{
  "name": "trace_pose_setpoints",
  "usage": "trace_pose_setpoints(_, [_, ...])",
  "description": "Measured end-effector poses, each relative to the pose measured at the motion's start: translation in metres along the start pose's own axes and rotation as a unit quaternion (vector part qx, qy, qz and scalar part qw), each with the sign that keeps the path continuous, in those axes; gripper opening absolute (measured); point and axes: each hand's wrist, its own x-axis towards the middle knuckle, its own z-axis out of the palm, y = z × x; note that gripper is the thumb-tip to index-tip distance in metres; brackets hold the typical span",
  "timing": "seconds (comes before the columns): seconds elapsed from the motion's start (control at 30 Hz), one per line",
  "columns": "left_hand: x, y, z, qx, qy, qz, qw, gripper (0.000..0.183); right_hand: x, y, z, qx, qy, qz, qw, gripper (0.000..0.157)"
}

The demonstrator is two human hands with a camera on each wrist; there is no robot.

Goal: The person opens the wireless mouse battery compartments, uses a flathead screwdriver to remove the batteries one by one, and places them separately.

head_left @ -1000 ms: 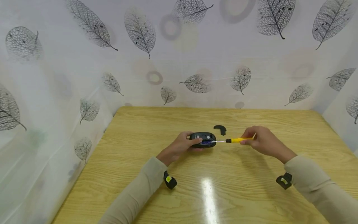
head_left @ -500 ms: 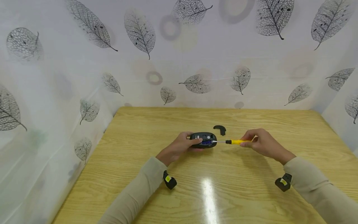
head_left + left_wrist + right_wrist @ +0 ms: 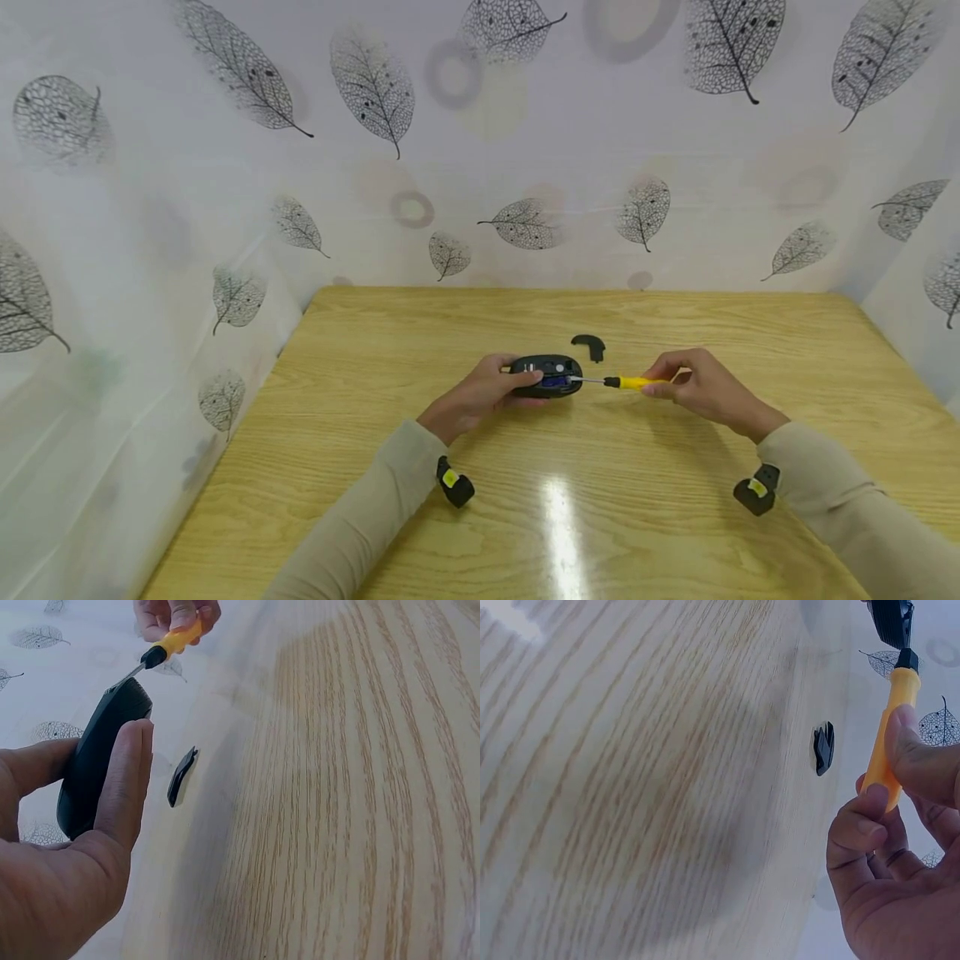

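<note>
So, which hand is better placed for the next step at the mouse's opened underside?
Probably the right hand: it holds the yellow screwdriver, whose tip is at the open underside of the mouse. The left hand grips the mouse, so it seems better suited to steadying it.

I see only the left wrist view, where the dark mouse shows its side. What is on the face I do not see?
Observer: In the head view, a blue thing, perhaps a battery, lies in the open underside of the mouse.
Operator: How is the mouse held there?
Observer: The left hand lays its thumb on that face, beside the blue thing.
Operator: And the screwdriver?
Observer: Its tip is at or near the blue thing's right end.
</note>
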Motion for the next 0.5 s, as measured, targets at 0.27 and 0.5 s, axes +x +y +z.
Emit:
trace_pose_setpoints(0.27, [0.0007, 0.0004, 0.001, -0.01, -0.006, -0.011, 0.9999, 0.056, -0.0003, 0.0041, 0.0008, 0.013, -0.004, -0.004, 1.0, 0.011])
trace_pose_setpoints(0.5, [0.0005, -0.0001, 0.0004, -0.013, -0.022, -0.012, 0.9996, 0.053, -0.0006, 0.0058, 0.0015, 0.036, -0.016, 0.012, 0.999, 0.014])
